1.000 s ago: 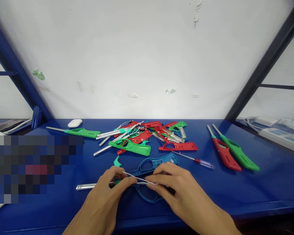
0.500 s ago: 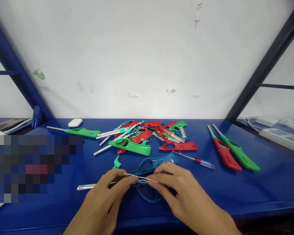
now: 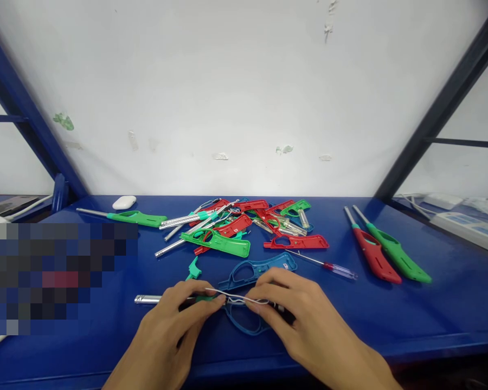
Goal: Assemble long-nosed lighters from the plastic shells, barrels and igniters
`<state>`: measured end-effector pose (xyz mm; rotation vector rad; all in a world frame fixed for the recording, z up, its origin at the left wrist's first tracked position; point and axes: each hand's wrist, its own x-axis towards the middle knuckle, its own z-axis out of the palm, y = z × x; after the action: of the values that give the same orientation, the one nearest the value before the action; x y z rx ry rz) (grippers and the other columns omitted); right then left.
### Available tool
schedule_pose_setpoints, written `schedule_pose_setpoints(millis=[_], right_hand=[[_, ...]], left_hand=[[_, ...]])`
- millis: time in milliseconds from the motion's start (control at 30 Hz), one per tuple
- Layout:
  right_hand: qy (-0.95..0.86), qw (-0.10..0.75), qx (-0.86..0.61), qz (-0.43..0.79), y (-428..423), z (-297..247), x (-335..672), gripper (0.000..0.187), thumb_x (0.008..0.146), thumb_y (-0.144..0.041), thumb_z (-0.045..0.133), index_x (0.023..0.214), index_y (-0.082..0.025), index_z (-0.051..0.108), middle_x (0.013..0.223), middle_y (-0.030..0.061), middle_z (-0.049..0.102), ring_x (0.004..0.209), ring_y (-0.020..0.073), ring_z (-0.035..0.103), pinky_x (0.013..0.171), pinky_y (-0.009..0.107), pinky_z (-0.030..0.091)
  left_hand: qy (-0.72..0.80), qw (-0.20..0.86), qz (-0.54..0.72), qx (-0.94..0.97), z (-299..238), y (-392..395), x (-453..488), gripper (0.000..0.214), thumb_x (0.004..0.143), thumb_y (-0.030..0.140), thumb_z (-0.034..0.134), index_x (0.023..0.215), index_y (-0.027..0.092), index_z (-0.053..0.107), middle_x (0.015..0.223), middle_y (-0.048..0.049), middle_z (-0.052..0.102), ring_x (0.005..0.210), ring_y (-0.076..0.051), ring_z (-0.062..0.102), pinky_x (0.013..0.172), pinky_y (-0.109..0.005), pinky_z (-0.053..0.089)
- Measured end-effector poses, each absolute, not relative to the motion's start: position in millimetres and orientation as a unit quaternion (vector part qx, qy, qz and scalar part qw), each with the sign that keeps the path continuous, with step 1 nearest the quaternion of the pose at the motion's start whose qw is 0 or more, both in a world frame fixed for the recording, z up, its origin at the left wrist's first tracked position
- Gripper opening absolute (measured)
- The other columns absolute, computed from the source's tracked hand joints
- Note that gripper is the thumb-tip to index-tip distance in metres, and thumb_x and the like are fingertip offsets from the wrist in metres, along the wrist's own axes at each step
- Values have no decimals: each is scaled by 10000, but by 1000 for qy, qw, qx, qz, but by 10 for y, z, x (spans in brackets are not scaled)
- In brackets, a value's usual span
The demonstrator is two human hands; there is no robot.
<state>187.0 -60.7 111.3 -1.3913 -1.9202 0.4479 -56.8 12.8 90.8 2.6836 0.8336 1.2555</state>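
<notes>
Near the desk's (image 3: 431, 319) front edge, the left hand (image 3: 174, 325) and right hand (image 3: 305, 319) each pinch an end of a white wire (image 3: 236, 297), fingertips closed; it stretches just above a blue lighter shell (image 3: 246, 324).

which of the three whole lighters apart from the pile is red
The red lighter in the right-hand pair, on the pile's side; its neighbour and the lone lighter far left are green.

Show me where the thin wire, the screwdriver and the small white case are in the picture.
thin wire (image 3: 233, 296), head view, on the middle of its stretched length.
screwdriver (image 3: 329, 267), head view, on the red part of its handle.
small white case (image 3: 124, 202), head view, on the centre of its top.
</notes>
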Motion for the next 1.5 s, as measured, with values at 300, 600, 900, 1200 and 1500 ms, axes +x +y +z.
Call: schedule_pose_setpoints(millis=[300, 600, 900, 1200, 1500], right_hand=[[-749, 356, -531, 172, -603, 1094, 1874, 200, 1074, -180, 680, 1079, -304, 838, 1061, -18, 758, 918, 160, 728, 848, 282, 553], [-756, 344, -533, 160, -601, 1102, 1862, 191, 1069, -190, 691, 1047, -301, 845, 1018, -18, 770, 890, 162, 738, 822, 276, 566], [-700, 388, -572, 179, -630, 1166, 1937, 169, 1089, -342, 656, 1139, -323, 816, 1039, -14, 816, 899, 187, 767, 792, 287, 584], [-687, 381, -569, 242, -693, 1124, 2143, 105, 1022, -262, 750, 1018, -317, 838, 1001, -28, 830, 906, 179, 762, 857, 273, 575], [-720, 357, -555, 214, -698, 1117, 2120, 109, 1051, -326, 736, 1123, -365, 808, 1120, -31, 800, 1053, 186, 750, 975, 278, 570]], left_hand=[[267, 53, 414, 868, 891, 105, -540, 327, 1114, 228, 517, 1081, 323, 829, 1001, 18, 784, 831, -82, 800, 774, -116, 611], [270, 42, 352, 895, 991, 87, -574, 392, 1040, 133, 464, 1127, 342, 783, 932, 40, 768, 747, -106, 768, 709, -156, 617], [242, -38, 356, 902, 1002, 102, -575, 518, 985, 49, 422, 1190, 347, 792, 1016, 9, 782, 822, -84, 797, 742, -142, 609], [234, -14, 361, 903, 960, 143, -584, 499, 989, 46, 439, 1207, 346, 774, 1018, 13, 785, 829, -93, 792, 742, -142, 607], [236, 15, 350, 906, 843, 156, -644, 452, 1038, 67, 454, 1287, 347, 708, 1093, 7, 751, 926, -98, 770, 836, -175, 613]])
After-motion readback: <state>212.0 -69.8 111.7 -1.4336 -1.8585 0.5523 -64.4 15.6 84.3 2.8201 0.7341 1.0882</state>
